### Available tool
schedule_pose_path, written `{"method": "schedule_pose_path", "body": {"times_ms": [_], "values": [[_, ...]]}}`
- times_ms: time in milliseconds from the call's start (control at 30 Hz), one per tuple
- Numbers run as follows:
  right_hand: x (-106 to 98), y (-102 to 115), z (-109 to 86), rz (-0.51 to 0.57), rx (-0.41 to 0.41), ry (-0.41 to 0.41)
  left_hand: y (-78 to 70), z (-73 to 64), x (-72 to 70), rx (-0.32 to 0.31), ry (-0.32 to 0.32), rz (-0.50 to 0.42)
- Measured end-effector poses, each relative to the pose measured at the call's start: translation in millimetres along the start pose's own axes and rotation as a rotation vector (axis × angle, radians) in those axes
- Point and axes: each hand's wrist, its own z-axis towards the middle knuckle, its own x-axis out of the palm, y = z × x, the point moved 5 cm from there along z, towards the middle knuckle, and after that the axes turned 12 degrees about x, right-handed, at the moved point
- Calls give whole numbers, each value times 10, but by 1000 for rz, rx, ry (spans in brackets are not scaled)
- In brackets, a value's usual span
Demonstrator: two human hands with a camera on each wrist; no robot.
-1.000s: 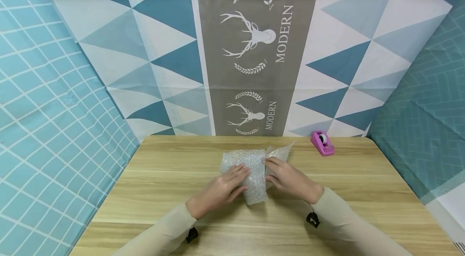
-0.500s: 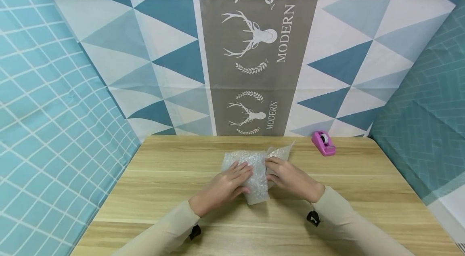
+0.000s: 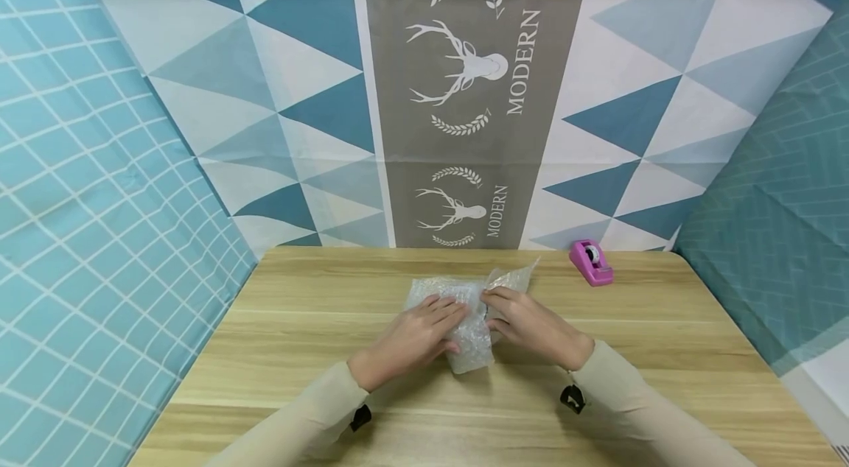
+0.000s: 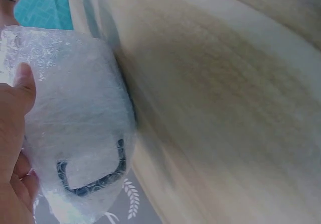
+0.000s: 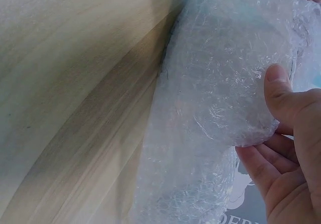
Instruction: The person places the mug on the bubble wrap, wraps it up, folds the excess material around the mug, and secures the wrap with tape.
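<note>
A piece of clear bubble wrap [image 3: 472, 345] is folded round something on the table, a little right of the middle. Through the wrap, the left wrist view shows a dark curved outline [image 4: 95, 185]; what the wrapped thing is cannot be told. My left hand [image 3: 424, 331] lies on top of the wrap, its fingers extended and pressing the layer down. At the wrap's right side, my right hand [image 3: 527, 323] pinches the edge between thumb and fingers. In the right wrist view, the thumb [image 5: 278, 86] lies on the sheet with the fingers under its edge. A loose flap [image 3: 514, 279] sticks up behind this hand.
A pink tape dispenser [image 3: 592, 263] with a roll in it stands at the table's back right. The wooden table [image 3: 298, 349] ends at a patterned cloth wall [image 3: 458, 121] behind and a blue checked cloth [image 3: 99, 231] on the left.
My left hand has slid slightly to the right over the bubble wrap, closer to the right hand. The right hand keeps its pinch at almost the same spot.
</note>
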Motion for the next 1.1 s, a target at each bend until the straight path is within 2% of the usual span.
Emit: {"method": "schedule_pose_path", "body": {"times_ms": [200, 533, 800, 1100], "values": [[-5, 1, -7, -10, -1, -10, 15, 48, -17, 12, 16, -11], [-18, 22, -1, -10, -1, -2, 38, 105, 3, 81, 3, -34], [-22, 23, 6, -15, 6, 11, 29, 140, 22, 90, 69, -15], [-32, 41, 5, -15, 3, 7, 37, 143, 38, 77, 105, -24]]}}
